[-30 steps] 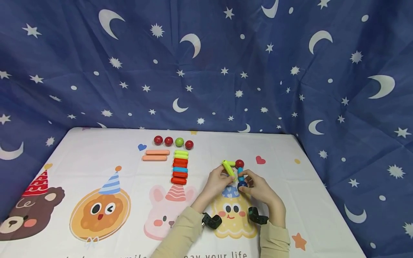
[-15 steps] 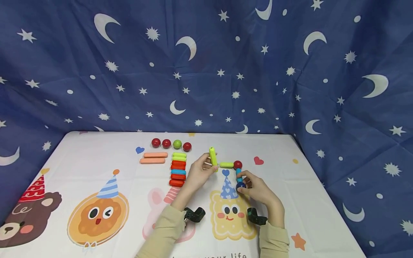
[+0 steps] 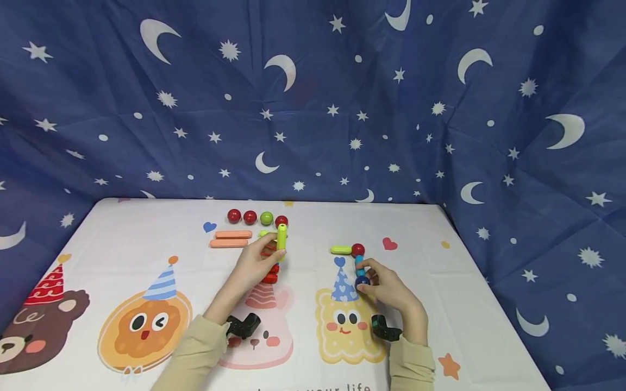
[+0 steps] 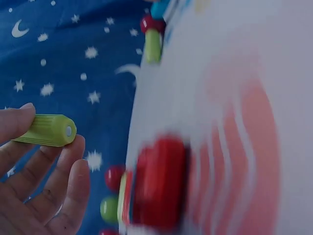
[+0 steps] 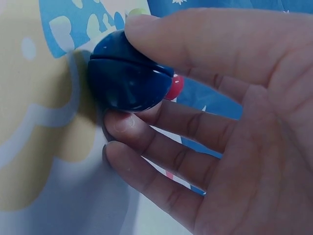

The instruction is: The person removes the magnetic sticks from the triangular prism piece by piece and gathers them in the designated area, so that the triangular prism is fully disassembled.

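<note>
Left hand (image 3: 254,265) pinching a lime-green stick (image 3: 281,238) upright above the stacked sticks (image 3: 270,266) toward the worktop's (image 3: 122,233) far edge, right hand (image 3: 388,288) pinching a dark blue ball (image 3: 362,281) resting mid-worktop, well apart from the stick

Table (image 3: 479,304) under white cartoon-print cloth (image 3: 122,244). Near cloth's far edge: four balls in a row (image 3: 257,218), three red, one green; two orange sticks (image 3: 231,239) just in front; stacked coloured sticks (image 3: 271,269) right of those
</note>
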